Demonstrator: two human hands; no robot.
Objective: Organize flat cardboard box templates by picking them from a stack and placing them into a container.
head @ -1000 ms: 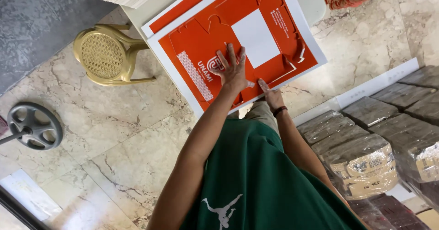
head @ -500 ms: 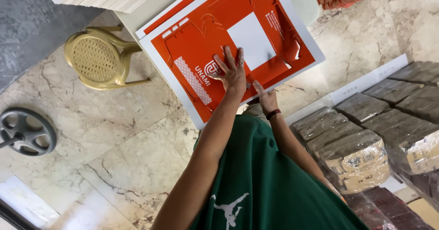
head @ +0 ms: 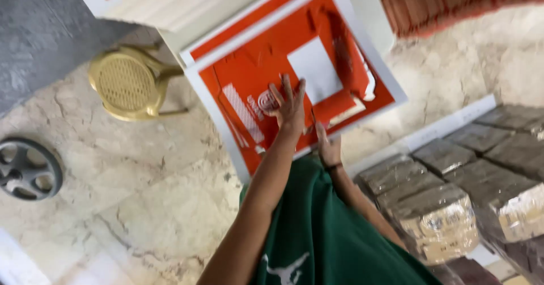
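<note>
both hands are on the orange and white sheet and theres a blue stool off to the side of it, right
Not quite: the stool is yellow, not blue, as the head view shows. The rest holds: the left hand lies flat on the orange and white sheet, and the right hand rests at its near edge, with the stool off to the side.

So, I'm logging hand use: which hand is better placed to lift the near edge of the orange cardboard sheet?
Probably the right hand: it sits at the near edge of the orange cardboard sheet, while the left hand lies spread flat farther in.
</note>
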